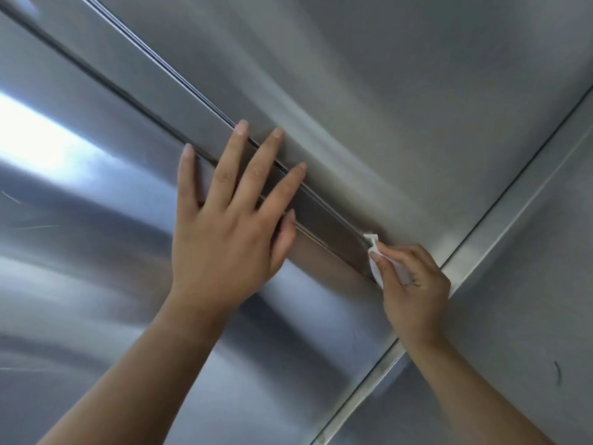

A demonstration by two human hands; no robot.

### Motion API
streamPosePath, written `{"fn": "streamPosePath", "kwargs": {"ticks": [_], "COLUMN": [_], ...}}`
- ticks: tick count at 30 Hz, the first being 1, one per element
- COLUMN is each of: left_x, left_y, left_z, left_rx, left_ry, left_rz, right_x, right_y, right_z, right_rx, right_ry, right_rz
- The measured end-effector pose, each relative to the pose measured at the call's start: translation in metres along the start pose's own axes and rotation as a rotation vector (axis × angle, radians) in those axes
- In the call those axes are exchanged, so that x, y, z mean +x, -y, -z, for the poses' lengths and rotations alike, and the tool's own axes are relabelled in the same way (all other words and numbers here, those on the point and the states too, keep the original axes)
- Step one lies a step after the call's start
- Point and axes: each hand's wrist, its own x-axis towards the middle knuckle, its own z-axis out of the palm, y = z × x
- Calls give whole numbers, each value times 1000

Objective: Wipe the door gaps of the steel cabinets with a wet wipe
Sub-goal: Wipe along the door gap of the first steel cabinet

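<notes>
Wet wipe (373,252) pinched in right hand (414,284), pressed at door gap (192,88) running up-left beyond flat, released left hand (224,226); right nearer.

No readable text, labels or numbers anywhere (steel cabinet doors (417,91) bare).

Two bare hands, left hand (224,232) spread flat, right hand (414,284) pinching, one white wet wipe (373,252), two steel door panels, left door (80,252) and right door (385,91), one dark door gap (205,97) between them, one steel frame strip (500,226) at the doors' edge
</notes>
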Motion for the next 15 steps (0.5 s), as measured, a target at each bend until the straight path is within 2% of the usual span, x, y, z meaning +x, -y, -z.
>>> {"fn": "streamPosePath", "kwargs": {"ticks": [6,15], "left_x": [1,0], "left_y": [-1,-1], "left_z": [-2,-1], "left_rx": [7,-2], "left_ry": [-10,-19], "left_rz": [-15,-11], "right_x": [28,5], "right_y": [43,0], "right_z": [-25,-1], "right_rx": [16,-88], "right_ry": [34,-13], "right_rz": [153,28]}}
